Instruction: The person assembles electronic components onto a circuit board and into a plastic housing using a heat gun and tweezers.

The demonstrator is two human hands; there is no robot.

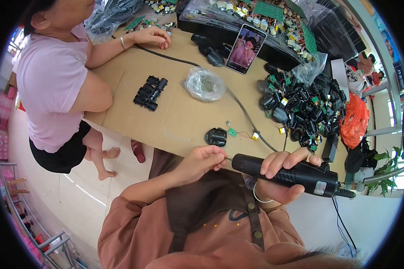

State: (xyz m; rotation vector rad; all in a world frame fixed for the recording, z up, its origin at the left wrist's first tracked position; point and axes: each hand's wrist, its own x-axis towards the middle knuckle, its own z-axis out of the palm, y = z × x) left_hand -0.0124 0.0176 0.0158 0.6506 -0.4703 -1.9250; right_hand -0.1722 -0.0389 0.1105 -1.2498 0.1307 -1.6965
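Note:
My right hand (283, 172) is wrapped around a black electric screwdriver (309, 179), held level with its bit pointing left. At the bit's tip, the thumb and fingers of my left hand (203, 162) are pinched together. Whatever they hold there is too small to make out. Just beyond my left hand, a rounded black plastic housing (216, 136) lies on the table. Beside it a small green circuit board (232, 132) lies with thin wires running to a small yellow-and-white part (255, 136).
Small metal screws fill a clear plastic bag (205, 84) on the brown table (175, 119). Black connector-like pieces (150, 94) lie left, a heap of wired black housings (300, 107) right. A phone (247, 48) leans behind; a cable (244, 112) crosses the table. A co-worker (54, 76) rests an arm there.

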